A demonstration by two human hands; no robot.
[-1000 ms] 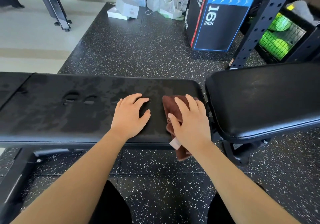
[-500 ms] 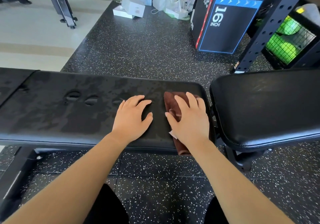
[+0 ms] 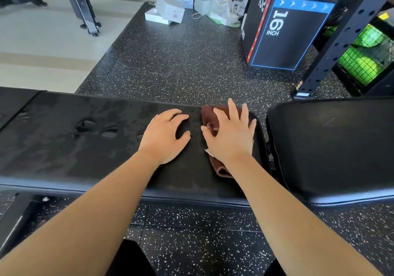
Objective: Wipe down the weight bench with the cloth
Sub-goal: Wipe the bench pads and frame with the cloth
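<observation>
Fingers [image 3: 232, 113] of the right hand [image 3: 231, 139] lie spread flat on the brown cloth [image 3: 210, 118], pressing it onto the bench [image 3: 85, 147] pad's right end. Just left of the cloth, the left hand [image 3: 164, 137] rests open, fingertips curled on the pad.

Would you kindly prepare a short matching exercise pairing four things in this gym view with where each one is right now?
Things:
1. brown cloth
2. left hand
3. plyo box
4. white boxes

Places:
A. bare on the bench pad
B. far edge of the speckled mat
C. under the right hand
D. floor beside the black rack upright

Pairs: 1-C, 2-A, 3-D, 4-B
</observation>
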